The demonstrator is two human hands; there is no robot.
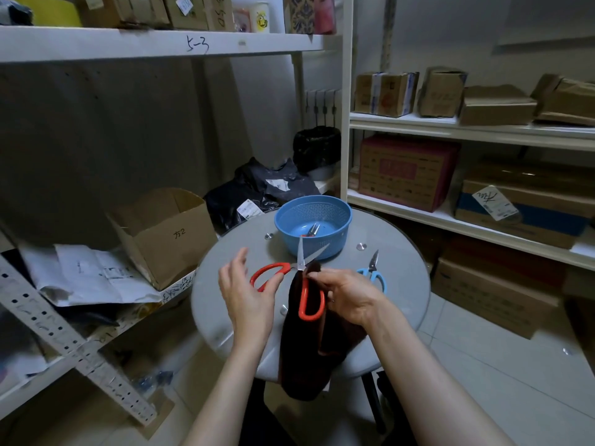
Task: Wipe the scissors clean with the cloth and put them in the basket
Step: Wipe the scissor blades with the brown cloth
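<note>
The red-handled scissors (310, 302) are spread wide open above the round table, blades (304, 257) pointing at the basket. My left hand (246, 292) pinches the left handle loop (270, 270) with thumb and fingertip, its other fingers raised. My right hand (349, 297) pinches the dark brown cloth (301, 352) against the scissors near the pivot. The cloth hangs down over the table's front edge. The blue basket (335, 214) stands at the back of the table with a small pair of scissors (311, 230) inside.
Blue-handled scissors (373, 273) lie on the grey round table (402, 278), right of my right hand. An open cardboard box (167, 233) sits on the left shelf. White shelves with boxes (409, 172) stand to the right and behind.
</note>
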